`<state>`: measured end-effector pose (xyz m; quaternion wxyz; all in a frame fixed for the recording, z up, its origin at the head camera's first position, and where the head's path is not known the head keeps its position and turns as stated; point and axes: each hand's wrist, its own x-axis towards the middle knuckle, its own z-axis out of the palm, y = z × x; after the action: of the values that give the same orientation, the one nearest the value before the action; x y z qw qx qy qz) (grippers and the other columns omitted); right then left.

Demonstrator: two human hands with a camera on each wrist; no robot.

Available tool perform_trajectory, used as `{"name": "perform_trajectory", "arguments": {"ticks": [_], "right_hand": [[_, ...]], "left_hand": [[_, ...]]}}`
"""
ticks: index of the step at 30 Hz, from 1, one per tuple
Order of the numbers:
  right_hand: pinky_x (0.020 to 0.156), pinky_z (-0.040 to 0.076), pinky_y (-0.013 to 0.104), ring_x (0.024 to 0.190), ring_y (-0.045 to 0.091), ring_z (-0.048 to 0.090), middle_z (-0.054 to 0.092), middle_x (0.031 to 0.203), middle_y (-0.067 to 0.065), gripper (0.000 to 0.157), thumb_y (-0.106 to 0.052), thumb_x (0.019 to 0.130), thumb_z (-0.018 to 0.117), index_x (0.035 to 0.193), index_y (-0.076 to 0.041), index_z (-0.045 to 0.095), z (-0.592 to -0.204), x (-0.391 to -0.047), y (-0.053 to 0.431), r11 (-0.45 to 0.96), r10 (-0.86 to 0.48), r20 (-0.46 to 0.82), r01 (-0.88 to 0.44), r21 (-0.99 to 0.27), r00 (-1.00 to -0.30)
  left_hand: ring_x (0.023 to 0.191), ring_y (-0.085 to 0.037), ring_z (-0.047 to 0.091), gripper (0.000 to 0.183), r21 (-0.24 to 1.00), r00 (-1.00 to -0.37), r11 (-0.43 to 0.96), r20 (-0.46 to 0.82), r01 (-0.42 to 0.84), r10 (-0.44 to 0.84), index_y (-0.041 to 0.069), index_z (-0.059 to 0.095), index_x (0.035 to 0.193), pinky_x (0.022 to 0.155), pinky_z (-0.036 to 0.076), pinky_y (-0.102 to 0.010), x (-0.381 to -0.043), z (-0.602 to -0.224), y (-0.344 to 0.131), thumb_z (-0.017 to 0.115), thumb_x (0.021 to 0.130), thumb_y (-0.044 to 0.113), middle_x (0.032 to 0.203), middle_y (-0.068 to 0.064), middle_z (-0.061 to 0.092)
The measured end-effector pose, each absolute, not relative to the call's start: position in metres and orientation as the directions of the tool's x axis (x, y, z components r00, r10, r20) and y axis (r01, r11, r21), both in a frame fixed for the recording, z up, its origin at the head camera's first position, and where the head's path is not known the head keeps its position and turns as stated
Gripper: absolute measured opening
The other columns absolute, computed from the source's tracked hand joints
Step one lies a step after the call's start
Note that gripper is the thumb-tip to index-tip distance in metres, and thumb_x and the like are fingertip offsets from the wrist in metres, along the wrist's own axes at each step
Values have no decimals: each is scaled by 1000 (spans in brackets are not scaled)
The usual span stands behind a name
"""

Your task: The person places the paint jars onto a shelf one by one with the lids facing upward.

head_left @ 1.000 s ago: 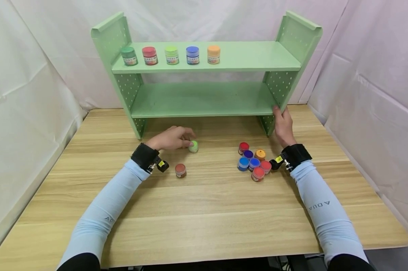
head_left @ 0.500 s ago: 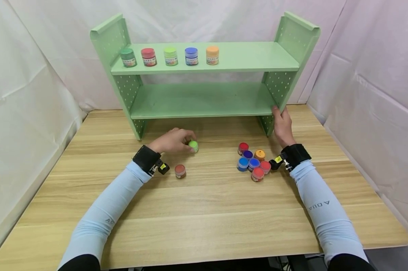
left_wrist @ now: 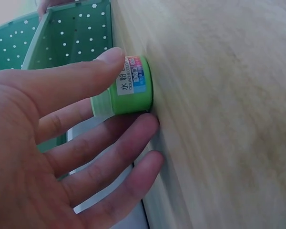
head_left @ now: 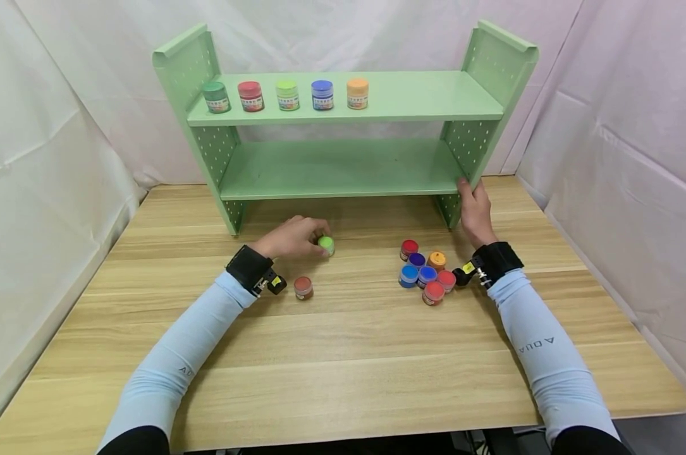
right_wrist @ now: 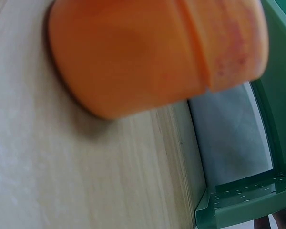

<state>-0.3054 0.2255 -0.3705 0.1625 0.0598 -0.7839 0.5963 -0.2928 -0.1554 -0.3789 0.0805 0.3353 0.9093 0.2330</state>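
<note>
In the head view my left hand (head_left: 293, 239) pinches a light green paint jar (head_left: 327, 246) that stands upright on the table, in front of the shelf unit. The left wrist view shows the thumb (left_wrist: 109, 57) along the labelled side of this gouache jar (left_wrist: 139, 98), with the other fingers around its far side and base. My right hand (head_left: 475, 216) grips the right side panel of the green shelf unit (head_left: 343, 167), by the lower board's corner. Some fingertips of that hand (right_wrist: 276, 220) show at the panel's edge in the right wrist view.
Several paint jars in red, blue and orange cluster left of my right wrist, among them an orange jar (head_left: 436, 260) that looms large in the right wrist view. A brown jar (head_left: 303, 288) stands nearer me. Several jars line the upper board (head_left: 411, 95).
My left hand has closed its thumb and fingers around the light green jar, which has hardly moved. The right hand keeps its place on the shelf unit.
</note>
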Motion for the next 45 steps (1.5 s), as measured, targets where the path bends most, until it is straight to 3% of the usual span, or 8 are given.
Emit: {"name": "perform_trajectory", "arguments": {"ticks": [14,23,35,42,45], "right_hand": [[105,24,37,131,13,31,34,149,1,55,-45,101,35,153,-30,21,-397,-335,238,278,101,341,-302,-912,-935],[105,25,36,130,15,32,34,149,7,56,-38,103,35,154,-20,22,-376,-316,228,282,95,317,-280,-918,-944],[105,24,38,130,15,32,35,148,4,54,-43,102,36,152,-28,24,-397,-333,240,271,120,321,-280,-921,-939],[103,27,35,127,17,36,39,145,12,54,-36,102,38,151,-14,29,-378,-314,230,270,115,335,-296,-916,-935],[104,26,35,128,16,35,38,146,11,53,-34,103,36,152,-14,27,-372,-308,227,273,112,334,-294,-916,-936]], "left_hand": [[85,-8,61,31,464,-768,660,70,591,637,12,64,109,72,48,-26,-294,-378,-155,72,83,28,93,5,64],[79,-7,60,37,449,-778,658,157,605,609,10,64,114,67,48,-25,-290,-369,-155,73,83,28,90,5,64],[73,-3,59,39,426,-749,619,297,660,593,10,64,117,62,46,-26,-289,-357,-148,73,83,28,88,9,64],[72,-4,59,42,444,-761,625,268,642,591,11,63,120,63,46,-26,-288,-346,-144,72,83,30,89,9,64],[71,-4,59,42,437,-741,606,283,665,610,10,63,120,63,46,-25,-290,-339,-139,72,83,29,87,8,64]]}}
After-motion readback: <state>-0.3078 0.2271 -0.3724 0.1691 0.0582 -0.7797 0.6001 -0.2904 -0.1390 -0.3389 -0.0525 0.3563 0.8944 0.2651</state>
